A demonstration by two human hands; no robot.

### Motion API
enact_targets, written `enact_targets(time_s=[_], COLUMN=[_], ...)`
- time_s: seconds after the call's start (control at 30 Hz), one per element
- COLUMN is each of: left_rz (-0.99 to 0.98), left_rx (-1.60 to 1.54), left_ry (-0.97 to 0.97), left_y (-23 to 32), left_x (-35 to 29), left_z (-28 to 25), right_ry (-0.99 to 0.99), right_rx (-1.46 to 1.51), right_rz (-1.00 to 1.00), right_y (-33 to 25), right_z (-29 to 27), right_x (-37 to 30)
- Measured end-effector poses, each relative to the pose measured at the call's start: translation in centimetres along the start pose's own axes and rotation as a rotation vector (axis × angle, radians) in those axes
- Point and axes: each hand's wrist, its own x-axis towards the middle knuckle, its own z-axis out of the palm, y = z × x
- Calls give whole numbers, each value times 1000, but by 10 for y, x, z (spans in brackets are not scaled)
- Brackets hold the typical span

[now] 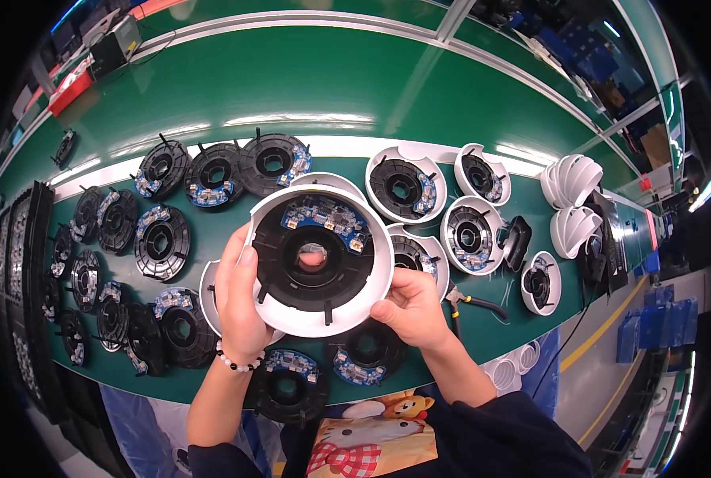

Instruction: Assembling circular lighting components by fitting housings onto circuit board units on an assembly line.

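Note:
Between my two hands I hold up a white round housing (323, 320), its open side facing me. Inside it sits a black disc (280, 259) with a blue circuit board (323, 217) along its upper edge. A fingertip shows through the disc's centre hole. My left hand (242, 291), with a beaded bracelet on the wrist, grips the housing's left rim. My right hand (411, 307) holds the lower right rim, thumb on the edge. Beneath, the held piece partly hides other white housings on the green table.
Several black discs with boards (162, 243) lie at the left. White housings with discs inside (471, 235) stand at the right, beside cutting pliers (475, 303). Stacked white shells (570, 183) are at the far right. A black rack (25, 279) borders the table's left end.

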Motion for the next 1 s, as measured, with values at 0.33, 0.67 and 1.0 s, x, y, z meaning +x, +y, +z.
enact_targets(time_s=[0.33, 0.67, 1.0], left_rz=[-12, -278, -310], left_rx=[-25, -183, -148], left_ry=[-17, -118, -138], left_y=[4, 3, -3], left_x=[-1, -1, -1], left_z=[1, 0, -4], right_ry=[-4, 92, 136], right_rx=[60, -68, -180], right_rz=[-10, -39, -33], right_y=[2, -28, -28], right_z=[-2, 6, 12], right_x=[1, 2, -1])
